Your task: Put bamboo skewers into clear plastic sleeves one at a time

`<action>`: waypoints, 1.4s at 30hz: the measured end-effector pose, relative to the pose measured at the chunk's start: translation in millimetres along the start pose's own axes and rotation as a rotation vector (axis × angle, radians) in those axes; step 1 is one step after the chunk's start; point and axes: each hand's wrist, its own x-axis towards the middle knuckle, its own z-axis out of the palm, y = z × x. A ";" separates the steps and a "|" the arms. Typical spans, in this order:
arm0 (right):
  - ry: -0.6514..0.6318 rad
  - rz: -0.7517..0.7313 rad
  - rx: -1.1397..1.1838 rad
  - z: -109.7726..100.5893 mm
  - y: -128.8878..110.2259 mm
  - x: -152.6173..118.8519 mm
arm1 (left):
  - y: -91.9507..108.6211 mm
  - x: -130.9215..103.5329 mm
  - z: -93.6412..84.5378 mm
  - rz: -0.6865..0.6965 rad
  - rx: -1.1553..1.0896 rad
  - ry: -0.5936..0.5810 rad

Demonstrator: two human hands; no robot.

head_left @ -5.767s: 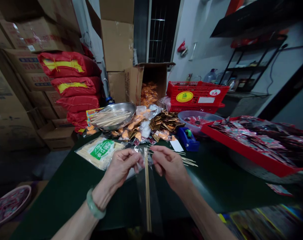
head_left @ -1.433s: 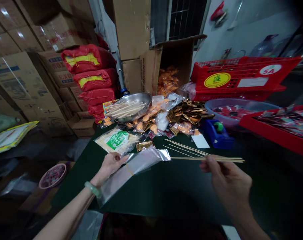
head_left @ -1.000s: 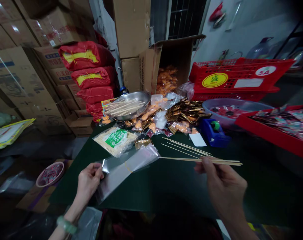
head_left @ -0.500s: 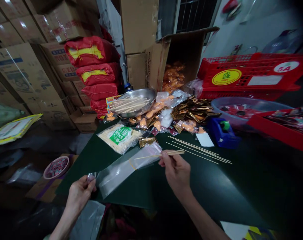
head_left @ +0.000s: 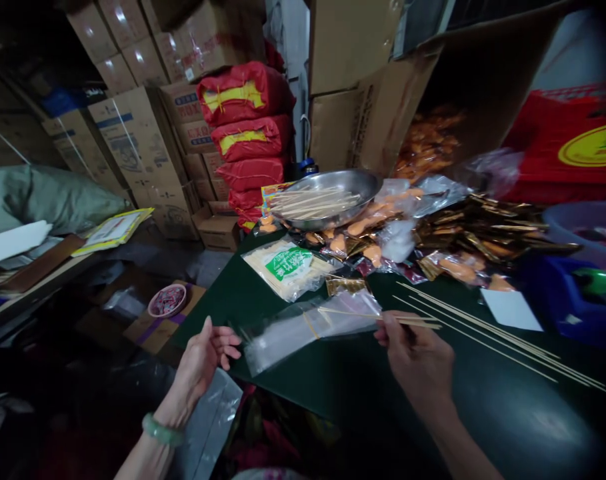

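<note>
My right hand [head_left: 420, 363] is closed in a pinch around a few thin wooden sticks [head_left: 423, 323] over the green table. Their ends cross the top of a bundle of long clear plastic sleeves [head_left: 283, 337] held by a rubber band [head_left: 311, 325]. My left hand [head_left: 205, 353], a green bangle [head_left: 161, 431] on its wrist, is open with its fingers apart, just left of the sleeves' near end. Several longer thin sticks [head_left: 483, 330] lie to the right. Behind the sleeves sits a clear packet of sticks with a green label [head_left: 289, 263].
A metal bowl [head_left: 365, 187] of wooden sticks stands at the back, beside a pile of gold and orange packets [head_left: 475, 230]. A blue tape dispenser [head_left: 557, 293] and a white card [head_left: 511, 309] are on the right. A pink basket [head_left: 183, 305] sits low on the left.
My left hand has opened from a pinch, and the small clear plastic piece no longer shows in it. The right hand keeps its sticks. The view has swung left.
</note>
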 end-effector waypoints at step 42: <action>0.448 0.457 0.393 -219.9 37.9 -58.7 | -16.2 -2.6 339.7 0.725 1.432 -1.778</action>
